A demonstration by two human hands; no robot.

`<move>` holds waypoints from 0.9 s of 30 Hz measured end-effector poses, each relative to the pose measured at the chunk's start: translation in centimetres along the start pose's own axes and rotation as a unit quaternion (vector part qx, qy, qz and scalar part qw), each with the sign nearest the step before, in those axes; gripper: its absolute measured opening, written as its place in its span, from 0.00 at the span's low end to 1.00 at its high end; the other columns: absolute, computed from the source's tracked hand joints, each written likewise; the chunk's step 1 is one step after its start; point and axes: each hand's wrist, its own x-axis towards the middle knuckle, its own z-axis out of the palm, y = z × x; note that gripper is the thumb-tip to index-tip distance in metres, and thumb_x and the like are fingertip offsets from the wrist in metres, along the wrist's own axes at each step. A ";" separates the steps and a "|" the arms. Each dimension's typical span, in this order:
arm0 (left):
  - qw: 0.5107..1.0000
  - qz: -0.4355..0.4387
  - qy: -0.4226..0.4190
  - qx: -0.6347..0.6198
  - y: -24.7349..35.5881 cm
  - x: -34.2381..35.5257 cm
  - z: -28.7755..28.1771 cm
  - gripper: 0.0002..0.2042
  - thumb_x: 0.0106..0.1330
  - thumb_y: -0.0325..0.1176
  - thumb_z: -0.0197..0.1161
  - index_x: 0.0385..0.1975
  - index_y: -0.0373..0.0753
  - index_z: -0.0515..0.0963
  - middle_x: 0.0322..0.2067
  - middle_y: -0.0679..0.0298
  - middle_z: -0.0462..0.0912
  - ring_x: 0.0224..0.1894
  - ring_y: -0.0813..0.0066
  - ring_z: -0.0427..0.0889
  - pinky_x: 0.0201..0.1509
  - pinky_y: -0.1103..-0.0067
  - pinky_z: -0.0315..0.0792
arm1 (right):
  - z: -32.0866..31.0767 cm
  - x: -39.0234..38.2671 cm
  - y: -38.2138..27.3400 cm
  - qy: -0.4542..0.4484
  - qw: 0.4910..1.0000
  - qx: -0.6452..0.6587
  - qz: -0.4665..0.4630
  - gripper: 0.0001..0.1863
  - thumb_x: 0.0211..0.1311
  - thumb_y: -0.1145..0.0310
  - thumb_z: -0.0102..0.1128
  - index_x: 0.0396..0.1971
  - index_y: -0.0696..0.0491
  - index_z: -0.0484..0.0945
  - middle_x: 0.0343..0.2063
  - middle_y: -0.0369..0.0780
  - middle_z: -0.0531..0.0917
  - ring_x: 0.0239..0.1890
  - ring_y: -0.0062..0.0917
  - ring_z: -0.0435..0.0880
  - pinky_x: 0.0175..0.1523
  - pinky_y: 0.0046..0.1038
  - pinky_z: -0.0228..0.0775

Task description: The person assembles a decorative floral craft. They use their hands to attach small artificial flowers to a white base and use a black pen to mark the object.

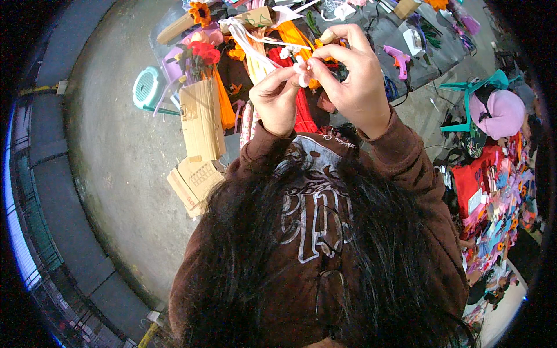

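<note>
A small pale pink, petal-like piece (302, 74) is held up between my two hands, above the near side of the table. My left hand (275, 103) pinches it from the left with thumb and index finger. From the other side, my right hand (360, 84) closes thumb and index finger on it, the other fingers curled above. Just beyond lie long bundles of fuzzy stems, white ones (250, 49), orange ones (293, 36) and red ones (303, 110). My fingertips hide part of the piece, so its exact kind cannot be made out.
On the dark table (432, 66) lies a pink glue gun (398, 60), right of my hands. Red fuzzy flowers (204, 52) and a cardboard box (201, 119) are at the left. A green stool (149, 87) stands beyond; a teal chair (473, 98) with a pink cushion (498, 113) is at right.
</note>
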 end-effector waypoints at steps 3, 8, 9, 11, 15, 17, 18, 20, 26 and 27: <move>1.000 0.005 0.003 0.014 0.3 0.0 0.0 0.05 0.54 0.19 0.58 0.29 0.29 0.77 0.25 0.62 0.79 0.29 0.81 0.75 0.35 0.86 0.69 | -0.2 -0.1 0.6 -0.026 0.998 0.035 0.045 0.07 0.47 0.70 0.57 0.22 0.59 0.76 0.29 0.43 0.73 0.33 0.33 0.72 0.39 0.28 0.64; 1.000 0.015 -0.019 -0.001 0.1 0.2 -0.1 0.04 0.55 0.20 0.57 0.29 0.29 0.77 0.26 0.63 0.79 0.30 0.81 0.75 0.35 0.85 0.69 | -1.5 0.6 1.5 -0.059 0.994 0.078 0.045 0.09 0.49 0.67 0.58 0.25 0.59 0.77 0.30 0.43 0.73 0.35 0.32 0.73 0.41 0.26 0.64; 1.000 0.016 -0.026 -0.008 0.3 0.2 0.0 0.04 0.55 0.21 0.57 0.29 0.29 0.76 0.27 0.63 0.79 0.30 0.81 0.75 0.36 0.85 0.69 | -1.4 0.6 1.2 -0.047 0.996 0.071 0.026 0.09 0.47 0.68 0.59 0.23 0.59 0.77 0.31 0.43 0.73 0.36 0.32 0.73 0.43 0.25 0.64; 0.999 -0.001 -0.035 -0.001 0.2 0.1 -0.2 0.04 0.55 0.21 0.57 0.29 0.29 0.76 0.28 0.62 0.79 0.30 0.81 0.75 0.37 0.85 0.69 | -1.4 0.7 0.9 -0.062 0.996 0.060 0.000 0.07 0.45 0.69 0.60 0.23 0.58 0.77 0.31 0.43 0.73 0.35 0.32 0.73 0.42 0.25 0.64; 0.997 -0.047 -0.026 -0.062 0.7 0.0 0.2 0.05 0.55 0.20 0.57 0.31 0.30 0.76 0.29 0.62 0.79 0.32 0.80 0.76 0.39 0.83 0.70 | -1.4 0.6 0.5 -0.043 0.998 0.038 0.002 0.06 0.41 0.72 0.62 0.21 0.57 0.77 0.30 0.43 0.73 0.33 0.32 0.74 0.40 0.26 0.65; 0.997 -0.020 -0.023 -0.065 0.5 0.1 0.2 0.06 0.54 0.19 0.57 0.32 0.30 0.75 0.30 0.62 0.78 0.32 0.79 0.76 0.40 0.83 0.70 | -1.4 0.5 0.2 -0.040 0.997 0.057 0.030 0.05 0.41 0.73 0.62 0.21 0.57 0.77 0.30 0.43 0.73 0.33 0.31 0.74 0.39 0.26 0.66; 0.997 -0.008 -0.022 -0.068 0.4 0.1 0.2 0.06 0.54 0.19 0.57 0.32 0.30 0.75 0.31 0.62 0.78 0.33 0.79 0.76 0.40 0.83 0.70 | -1.4 0.3 0.0 -0.038 0.996 0.066 0.045 0.05 0.41 0.73 0.62 0.21 0.57 0.77 0.29 0.43 0.73 0.32 0.31 0.74 0.38 0.26 0.66; 0.999 0.019 -0.019 -0.019 0.2 0.1 0.0 0.07 0.53 0.17 0.57 0.32 0.29 0.75 0.31 0.62 0.78 0.33 0.79 0.76 0.40 0.83 0.70 | -1.2 0.0 -0.2 -0.027 0.995 0.078 0.062 0.05 0.40 0.74 0.62 0.20 0.57 0.77 0.29 0.43 0.73 0.32 0.31 0.74 0.38 0.26 0.66; 0.984 -0.077 -0.034 -0.157 -0.3 0.1 -0.2 0.06 0.54 0.19 0.56 0.32 0.29 0.75 0.32 0.60 0.78 0.34 0.76 0.76 0.43 0.80 0.70 | -1.6 0.4 1.5 -0.077 0.993 0.082 0.023 0.06 0.45 0.71 0.59 0.23 0.58 0.77 0.27 0.43 0.75 0.31 0.31 0.75 0.38 0.26 0.66; 0.967 -0.124 -0.037 -0.219 -0.2 0.1 -0.1 0.06 0.55 0.19 0.56 0.32 0.30 0.75 0.32 0.59 0.78 0.34 0.76 0.76 0.43 0.79 0.69 | -1.8 0.8 2.1 -0.087 0.991 0.101 0.016 0.07 0.46 0.70 0.58 0.24 0.59 0.76 0.27 0.42 0.75 0.31 0.31 0.75 0.38 0.26 0.66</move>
